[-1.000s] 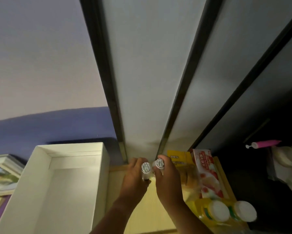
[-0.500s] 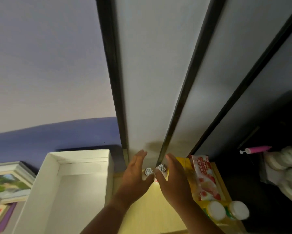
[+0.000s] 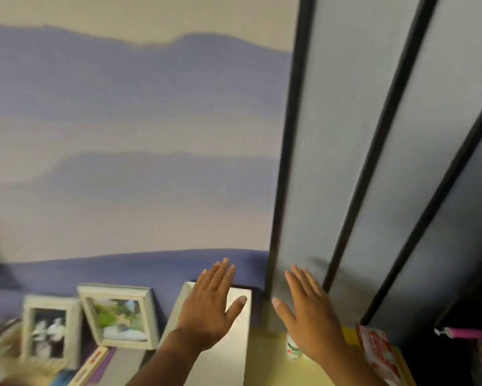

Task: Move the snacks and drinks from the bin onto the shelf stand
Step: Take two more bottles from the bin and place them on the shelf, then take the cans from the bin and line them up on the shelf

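Both hands are held flat, apart and empty: the left hand (image 3: 209, 307) over the white bin (image 3: 234, 344), the right hand (image 3: 309, 316) over the shelf stand (image 3: 270, 366). A small drink bottle (image 3: 292, 349) and a snack packet (image 3: 379, 355) are seen beneath the right hand, already shelved; little seems left.

Left hand (image 3: 206, 307) raised flat, fingers straight and together, thumb splayed rightward, right hand (image 3: 312, 321) likewise flat, thumb splayed leftward, both empty, forearms rising from below
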`<state>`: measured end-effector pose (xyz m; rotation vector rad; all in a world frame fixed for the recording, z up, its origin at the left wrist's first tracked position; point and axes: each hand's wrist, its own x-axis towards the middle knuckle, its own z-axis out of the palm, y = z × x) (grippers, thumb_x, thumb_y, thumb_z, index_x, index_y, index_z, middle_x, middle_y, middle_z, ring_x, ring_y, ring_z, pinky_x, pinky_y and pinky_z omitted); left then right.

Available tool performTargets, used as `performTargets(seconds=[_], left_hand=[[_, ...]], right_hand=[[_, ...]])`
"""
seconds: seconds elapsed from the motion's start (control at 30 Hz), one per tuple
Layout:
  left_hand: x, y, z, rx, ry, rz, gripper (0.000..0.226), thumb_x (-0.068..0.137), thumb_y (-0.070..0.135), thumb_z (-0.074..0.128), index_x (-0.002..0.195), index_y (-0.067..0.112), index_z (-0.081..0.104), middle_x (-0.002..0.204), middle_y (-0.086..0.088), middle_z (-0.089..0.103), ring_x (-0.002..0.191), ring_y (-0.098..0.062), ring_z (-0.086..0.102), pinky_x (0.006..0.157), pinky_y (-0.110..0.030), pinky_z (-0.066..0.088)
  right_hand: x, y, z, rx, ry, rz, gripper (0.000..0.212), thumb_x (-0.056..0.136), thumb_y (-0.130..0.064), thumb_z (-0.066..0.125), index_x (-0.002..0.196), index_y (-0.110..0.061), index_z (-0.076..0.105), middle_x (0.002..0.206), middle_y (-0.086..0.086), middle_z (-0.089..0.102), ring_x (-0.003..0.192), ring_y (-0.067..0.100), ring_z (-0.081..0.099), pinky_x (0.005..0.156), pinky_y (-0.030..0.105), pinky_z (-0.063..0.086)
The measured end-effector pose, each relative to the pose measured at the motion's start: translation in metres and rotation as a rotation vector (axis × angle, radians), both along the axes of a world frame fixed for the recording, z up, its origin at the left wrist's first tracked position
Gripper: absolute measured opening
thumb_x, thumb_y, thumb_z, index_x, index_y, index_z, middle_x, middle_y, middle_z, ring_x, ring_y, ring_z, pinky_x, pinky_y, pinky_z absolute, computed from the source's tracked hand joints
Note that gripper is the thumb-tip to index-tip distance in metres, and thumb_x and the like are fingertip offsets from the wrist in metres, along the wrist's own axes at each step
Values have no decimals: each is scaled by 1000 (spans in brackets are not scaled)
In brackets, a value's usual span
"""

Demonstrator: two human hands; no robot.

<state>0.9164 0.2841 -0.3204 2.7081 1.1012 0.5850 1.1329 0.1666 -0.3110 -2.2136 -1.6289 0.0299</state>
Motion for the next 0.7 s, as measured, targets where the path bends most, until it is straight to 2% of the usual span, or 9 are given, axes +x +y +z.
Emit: performTargets(seconds=[0.1, 0.2, 0.27, 0.33, 0.4, 0.47, 0.57, 0.63, 0.7], left_hand=[[-64, -16, 28, 47, 58, 170, 77, 99, 69, 18, 156, 19, 30, 164, 0, 21, 153, -20, 18, 121, -36, 10], [-128, -43, 51, 58, 92, 311, 80, 99, 70, 15, 155, 17, 33, 163, -2, 24, 151, -22, 21, 120, -37, 12], [-173, -66, 64, 68, 97, 384, 77, 99, 69, 15, 157, 20, 26, 165, 1, 15, 153, -19, 14, 122, -34, 6], [-217, -89, 73, 76, 104, 467, 75, 99, 69, 14, 160, 25, 9, 166, 7, -2, 154, -13, -3, 124, -30, -6], [-262, -112, 83, 63, 104, 561, 76, 98, 70, 9, 160, 27, 3, 166, 8, -6, 153, -11, -10, 121, -29, -11], [-305, -133, 92, 63, 97, 634, 78, 95, 70, 7, 160, 27, 8, 166, 7, -3, 154, -13, -5, 121, -30, -10], [-376, -167, 98, 50, 67, 743, 75, 98, 68, 15, 160, 28, 5, 167, 8, -4, 154, -11, -7, 126, -34, -4], [-425, -191, 96, 62, 91, 806, 74, 100, 68, 17, 160, 27, 4, 168, 7, -4, 154, -10, -10, 127, -35, -1], [-475, -219, 95, 54, 105, 859, 75, 100, 68, 17, 160, 27, 1, 167, 8, -6, 153, -9, -12, 125, -32, -5]], right_hand=[[-47, 13, 26, -1, -58, 150, 98, 89, -79, -2, 158, -21, 34, 168, -4, 20, 156, 20, 19, 124, 36, 17], [-99, 14, 45, -7, -69, 290, 94, 89, -78, 1, 162, -23, 23, 170, -6, 9, 158, 18, 6, 123, 32, 3], [-138, 13, 55, -28, -64, 369, 98, 83, -79, -4, 163, -25, 14, 171, -8, 2, 158, 16, -2, 122, 30, -3], [-182, 9, 64, -44, -40, 447, 116, 70, -88, -21, 163, -27, 9, 171, -9, -1, 158, 14, -5, 124, 30, 0], [-231, 5, 70, -46, -7, 520, 122, 63, -89, -27, 163, -28, 7, 171, -11, -2, 158, 14, -6, 126, 34, 8], [-279, -2, 76, -43, 33, 595, 105, 77, -87, -10, 163, -29, 8, 171, -11, 1, 158, 14, -4, 127, 37, 13], [-354, -17, 83, -50, 23, 715, 78, 99, -69, 27, 163, -29, 6, 171, -10, 1, 158, 14, -3, 128, 40, 16], [-407, -28, 85, -48, 1, 781, 77, 101, -64, 31, 163, -27, 4, 171, -9, -1, 157, 14, -6, 129, 40, 11], [-461, -41, 84, -45, -15, 835, 78, 100, -67, 26, 163, -26, 4, 171, -9, -2, 157, 13, -7, 128, 37, 8]])
